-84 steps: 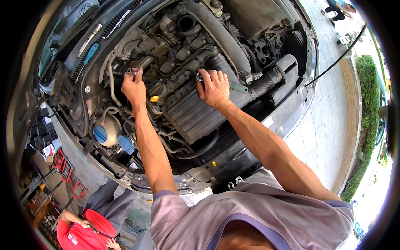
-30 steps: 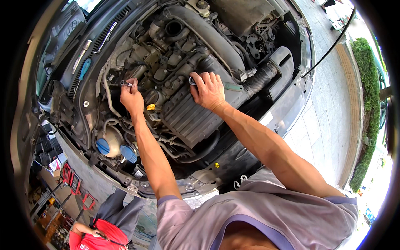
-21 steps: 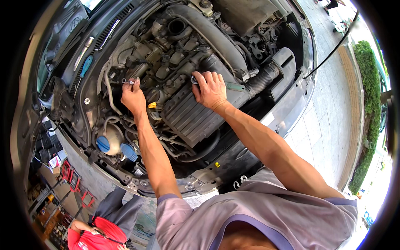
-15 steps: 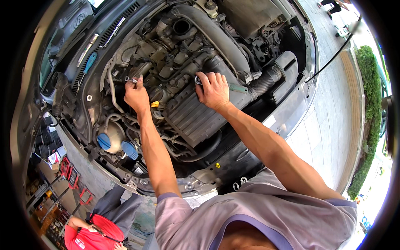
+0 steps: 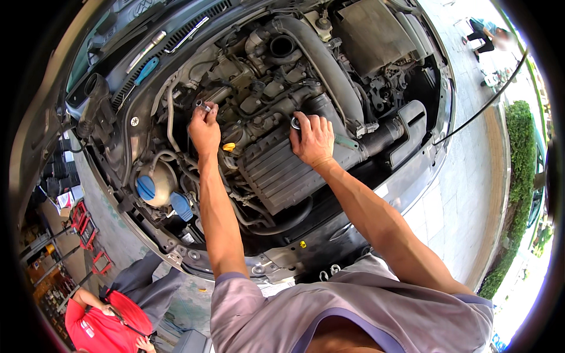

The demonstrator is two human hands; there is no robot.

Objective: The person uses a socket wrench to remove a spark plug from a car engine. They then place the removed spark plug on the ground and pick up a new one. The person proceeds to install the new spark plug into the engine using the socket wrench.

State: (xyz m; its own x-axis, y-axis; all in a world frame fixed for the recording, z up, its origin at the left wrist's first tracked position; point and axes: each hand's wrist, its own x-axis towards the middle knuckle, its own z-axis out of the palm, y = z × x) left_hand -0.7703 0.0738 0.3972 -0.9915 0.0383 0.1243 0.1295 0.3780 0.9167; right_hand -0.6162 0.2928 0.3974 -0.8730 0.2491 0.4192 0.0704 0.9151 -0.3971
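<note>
My left hand (image 5: 205,134) is above the left side of the engine bay, its fingertips pinching a small shiny metal socket (image 5: 203,106). My right hand (image 5: 313,141) is over the back edge of the black ribbed air filter housing (image 5: 282,170). A round, ring-shaped metal piece (image 5: 295,123) shows at its thumb and forefinger; the rest is hidden under the fingers. Between the hands, the yellow dipstick handle (image 5: 228,146) stands out beside the housing. The dark engine (image 5: 265,94) lies just beyond both hands.
A blue-handled screwdriver (image 5: 145,72), a silver tool (image 5: 145,52) and a wrench (image 5: 188,35) rest by the windscreen. A coolant tank (image 5: 160,182) with a blue cap is at left. A person in red (image 5: 109,320) stands lower left. A thin black rod (image 5: 485,105) slants up at right.
The whole view has shifted a little, so the engine bay sits further right. The socket in my left hand is tilted more than before. My right hand keeps nearly the same place on the housing.
</note>
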